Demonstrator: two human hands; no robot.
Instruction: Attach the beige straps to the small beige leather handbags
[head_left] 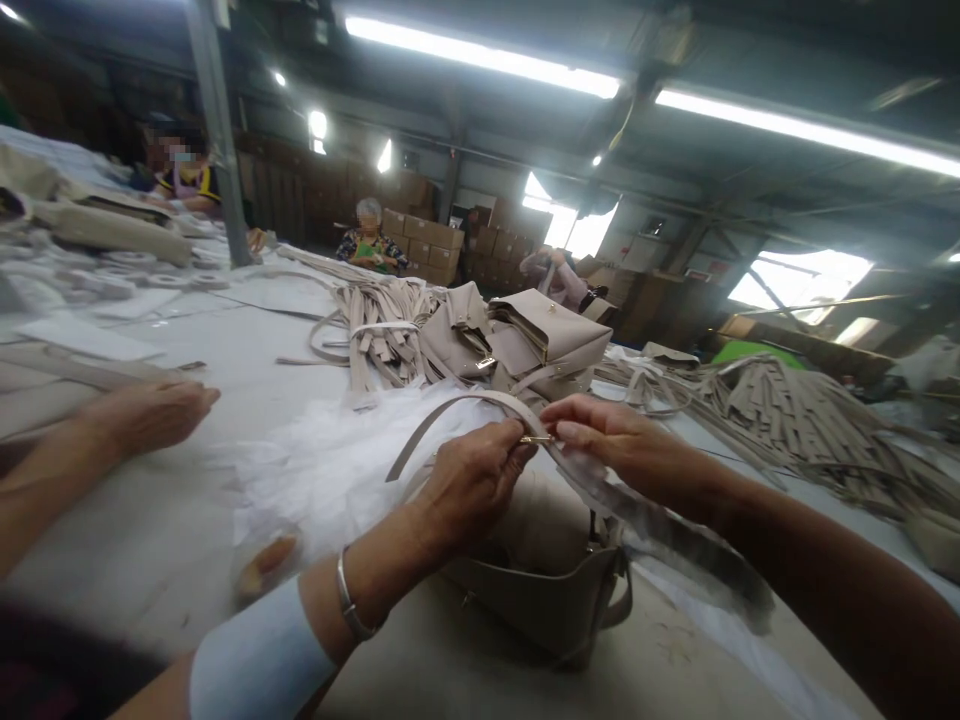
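Observation:
In the middle of the head view, my left hand [476, 480], with a bangle at the wrist, pinches a gold-coloured metal buckle [535, 439] on a beige bag strap [480, 400]. My right hand [619, 440] closes its fingertips on the strap beside that buckle. One end of the strap curves off to the left, and a blurred length hangs below my right forearm. Directly beneath my hands stands a beige handbag [525, 600] with its top open; my left arm hides part of it.
Behind the white tissue [322, 465] lie bundled straps [390, 340] and more beige bags [555, 330]. More straps [810, 420] are heaped at right. A co-worker's hand [150, 425] reaches in from the left; blurred fingers [270, 565] show lower down. A metal post [217, 130] rises at the back left.

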